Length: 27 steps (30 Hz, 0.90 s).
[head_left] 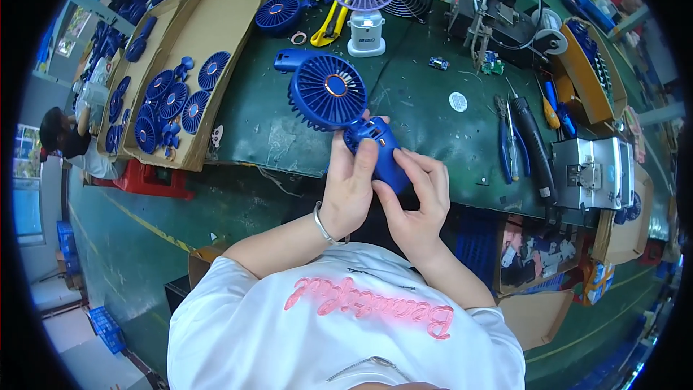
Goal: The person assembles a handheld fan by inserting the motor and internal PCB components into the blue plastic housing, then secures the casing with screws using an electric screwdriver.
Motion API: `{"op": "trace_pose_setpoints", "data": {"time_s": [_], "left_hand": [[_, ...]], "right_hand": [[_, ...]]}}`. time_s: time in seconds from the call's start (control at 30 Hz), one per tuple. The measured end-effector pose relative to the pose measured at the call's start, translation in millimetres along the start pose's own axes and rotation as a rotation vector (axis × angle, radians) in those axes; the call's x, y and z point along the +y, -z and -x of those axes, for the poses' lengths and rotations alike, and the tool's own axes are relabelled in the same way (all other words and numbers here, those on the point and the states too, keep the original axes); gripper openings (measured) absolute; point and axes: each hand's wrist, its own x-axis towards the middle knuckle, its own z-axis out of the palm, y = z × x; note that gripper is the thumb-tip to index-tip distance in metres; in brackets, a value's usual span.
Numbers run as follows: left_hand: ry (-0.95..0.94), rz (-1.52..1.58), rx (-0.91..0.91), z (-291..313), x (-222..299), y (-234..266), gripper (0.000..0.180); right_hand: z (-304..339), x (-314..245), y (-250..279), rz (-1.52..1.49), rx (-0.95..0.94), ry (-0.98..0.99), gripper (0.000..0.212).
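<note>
A blue handheld fan (328, 94) is held between both hands over the near edge of the green table, its round grille pointing up and left. My left hand (350, 184) grips the fan where grille and handle meet, thumb lying on the handle. Around the lower end of the handle, my right hand (420, 198) closes with thumb and fingers. Just beyond the grille lies a loose blue handle shell (289, 60). A white desk fan with a lilac grille (366, 32) stands upright farther back.
Cardboard trays (242, 3) at the left hold blue fan grilles and blades. Pliers (504, 144), screwdrivers and a black electric screwdriver (532, 137) lie at the right beside a metal box (588, 173). A soldering machine (498, 18) stands behind. Another person (72, 137) is at the far left.
</note>
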Motion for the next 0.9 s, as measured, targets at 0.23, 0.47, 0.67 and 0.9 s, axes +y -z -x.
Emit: {"op": "trace_pose_setpoints", "data": {"time_s": [0.23, 0.47, 0.67, 0.9], "left_hand": [[0.010, -0.005, -0.018, 2, 4, -4, 0.045], [0.037, 0.074, -0.081, 1, 6, -1, 0.042], [0.096, 0.095, -0.201, 2, 21, -3, 0.048], [0.200, 0.136, -0.318, -1, 20, -6, 0.049]], "right_hand": [[3, 0, -3, 0.019, -0.045, 0.014, 0.047], [6, -7, 1, 0.069, -0.098, 0.016, 0.049], [-3, 9, 44, -0.265, -0.064, -0.215, 0.031], [10, 83, 169, -1.167, 0.569, -0.912, 0.050]]}}
